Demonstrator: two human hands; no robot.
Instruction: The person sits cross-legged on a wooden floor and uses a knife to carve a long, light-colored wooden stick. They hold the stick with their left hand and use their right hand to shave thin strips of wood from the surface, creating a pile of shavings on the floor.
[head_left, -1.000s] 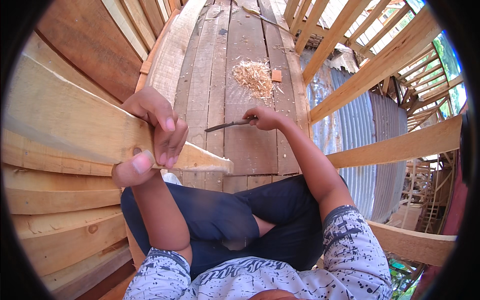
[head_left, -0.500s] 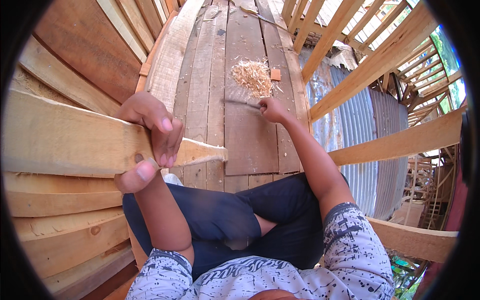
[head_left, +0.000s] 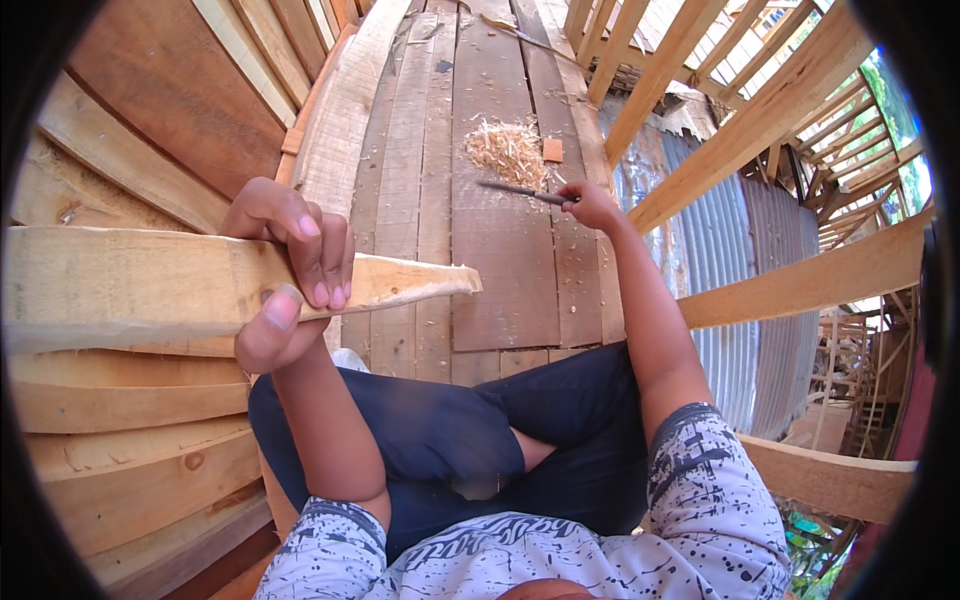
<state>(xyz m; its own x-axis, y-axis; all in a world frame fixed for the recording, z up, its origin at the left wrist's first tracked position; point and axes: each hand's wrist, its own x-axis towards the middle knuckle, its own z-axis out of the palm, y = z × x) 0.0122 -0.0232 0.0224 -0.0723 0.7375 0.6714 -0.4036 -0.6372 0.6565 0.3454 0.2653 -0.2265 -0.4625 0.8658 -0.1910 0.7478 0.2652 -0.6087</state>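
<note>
My left hand (head_left: pixel 290 265) grips a pale wooden plank (head_left: pixel 130 285), thumb on the near edge and fingers curled over the top. The plank reaches in from the left and tapers to a rough-cut tip beyond my hand. Ahead on the right, my right hand (head_left: pixel 590 205) is closed around the handle of a dark, long-bladed knife (head_left: pixel 522 190). Its blade points left, just above the floorboards and near a heap of wood shavings (head_left: pixel 505 147). Knife and plank are apart.
A small orange-brown wood block (head_left: pixel 552 150) lies beside the shavings on the plank floor (head_left: pixel 505 300). Stacked boards (head_left: pixel 130 450) fill the left side. Wooden rails (head_left: pixel 810 275) and corrugated metal sheets (head_left: pixel 715 260) stand on the right. My folded legs (head_left: pixel 440 430) are in front of me.
My right hand has moved right with the knife, whose blade was blurred before. The plank's tapered end has shifted up and to the right, and my left hand has turned slightly with it.
</note>
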